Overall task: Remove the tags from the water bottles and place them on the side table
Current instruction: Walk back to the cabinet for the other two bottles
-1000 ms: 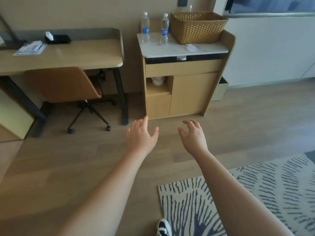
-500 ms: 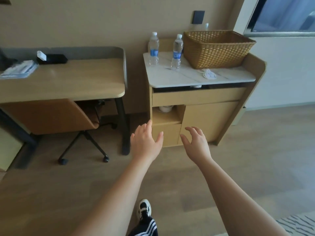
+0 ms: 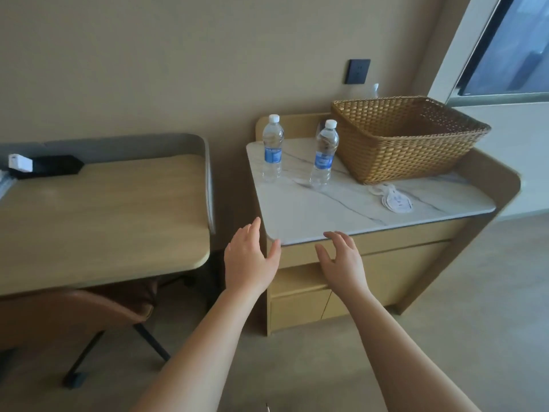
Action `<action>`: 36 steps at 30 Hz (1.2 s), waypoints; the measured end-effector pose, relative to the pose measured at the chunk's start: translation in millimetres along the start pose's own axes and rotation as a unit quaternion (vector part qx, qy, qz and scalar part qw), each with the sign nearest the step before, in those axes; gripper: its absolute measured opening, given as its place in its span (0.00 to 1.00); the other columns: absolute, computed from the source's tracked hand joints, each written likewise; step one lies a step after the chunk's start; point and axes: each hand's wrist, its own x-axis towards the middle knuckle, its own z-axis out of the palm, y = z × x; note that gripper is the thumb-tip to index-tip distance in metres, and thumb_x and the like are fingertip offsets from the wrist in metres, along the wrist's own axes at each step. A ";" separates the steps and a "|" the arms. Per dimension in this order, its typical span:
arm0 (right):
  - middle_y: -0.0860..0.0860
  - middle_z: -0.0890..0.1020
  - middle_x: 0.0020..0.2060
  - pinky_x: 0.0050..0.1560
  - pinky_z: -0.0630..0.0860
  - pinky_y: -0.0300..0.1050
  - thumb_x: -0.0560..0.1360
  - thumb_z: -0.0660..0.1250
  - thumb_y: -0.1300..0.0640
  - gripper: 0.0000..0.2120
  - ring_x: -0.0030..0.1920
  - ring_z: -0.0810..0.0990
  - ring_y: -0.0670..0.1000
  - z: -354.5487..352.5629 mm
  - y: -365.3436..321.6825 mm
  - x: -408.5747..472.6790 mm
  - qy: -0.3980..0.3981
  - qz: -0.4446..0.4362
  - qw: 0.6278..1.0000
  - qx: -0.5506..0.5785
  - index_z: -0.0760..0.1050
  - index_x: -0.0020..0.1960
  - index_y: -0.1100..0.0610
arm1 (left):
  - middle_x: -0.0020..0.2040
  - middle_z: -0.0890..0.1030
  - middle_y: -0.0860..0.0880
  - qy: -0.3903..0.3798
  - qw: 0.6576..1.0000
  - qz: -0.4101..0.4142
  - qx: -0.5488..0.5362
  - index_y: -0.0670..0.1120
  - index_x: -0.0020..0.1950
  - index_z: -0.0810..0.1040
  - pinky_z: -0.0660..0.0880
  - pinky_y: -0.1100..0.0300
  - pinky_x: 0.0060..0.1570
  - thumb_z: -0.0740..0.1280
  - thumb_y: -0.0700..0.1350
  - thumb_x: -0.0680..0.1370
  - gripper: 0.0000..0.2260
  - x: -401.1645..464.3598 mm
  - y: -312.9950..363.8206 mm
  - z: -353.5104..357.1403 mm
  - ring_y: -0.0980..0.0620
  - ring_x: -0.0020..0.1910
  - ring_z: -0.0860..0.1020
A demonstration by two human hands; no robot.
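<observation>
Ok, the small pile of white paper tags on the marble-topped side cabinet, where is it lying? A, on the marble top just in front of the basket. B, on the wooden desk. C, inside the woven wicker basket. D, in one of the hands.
A: the white paper tags lie on the marble top in front of the woven wicker basket, and both hands hold nothing.

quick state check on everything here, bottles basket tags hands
left water bottle: upright, capped
right water bottle: upright, capped
wicker basket: upright, inside hidden
tags: lying loose on the side table
left hand: empty, fingers straight
right hand: empty, loosely curled
</observation>
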 end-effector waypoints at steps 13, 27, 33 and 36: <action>0.53 0.70 0.67 0.60 0.62 0.39 0.76 0.66 0.50 0.25 0.66 0.69 0.52 30.9 14.9 231.6 0.081 0.029 0.994 0.072 0.65 0.71 0.55 | 0.60 0.76 0.43 0.091 0.995 0.025 -0.041 0.40 0.70 0.69 0.64 0.60 0.58 0.71 0.49 0.74 0.27 214.2 -0.5 84.4 0.44 0.61 0.74; 0.51 0.67 0.70 0.62 0.61 0.43 0.66 0.76 0.46 0.46 0.70 0.65 0.50 56.4 18.6 362.2 0.151 0.022 0.976 0.158 0.53 0.76 0.47 | 0.70 0.67 0.45 0.108 0.966 -0.040 -0.233 0.43 0.76 0.59 0.61 0.74 0.62 0.79 0.54 0.66 0.46 367.9 -0.2 123.3 0.57 0.66 0.66; 0.45 0.75 0.59 0.57 0.72 0.48 0.64 0.77 0.45 0.37 0.59 0.75 0.51 62.1 17.9 369.6 0.154 0.053 0.973 0.166 0.61 0.66 0.40 | 0.60 0.77 0.51 0.079 0.967 -0.011 -0.240 0.46 0.65 0.70 0.69 0.66 0.57 0.80 0.54 0.64 0.34 390.0 -15.1 131.8 0.52 0.59 0.75; 0.45 0.77 0.56 0.50 0.69 0.43 0.63 0.77 0.44 0.34 0.55 0.76 0.49 67.0 14.5 369.0 0.169 0.067 0.969 0.167 0.62 0.63 0.39 | 0.52 0.76 0.59 0.077 0.966 -0.007 -0.245 0.52 0.59 0.71 0.68 0.76 0.50 0.80 0.54 0.64 0.29 391.7 -21.8 131.2 0.57 0.52 0.76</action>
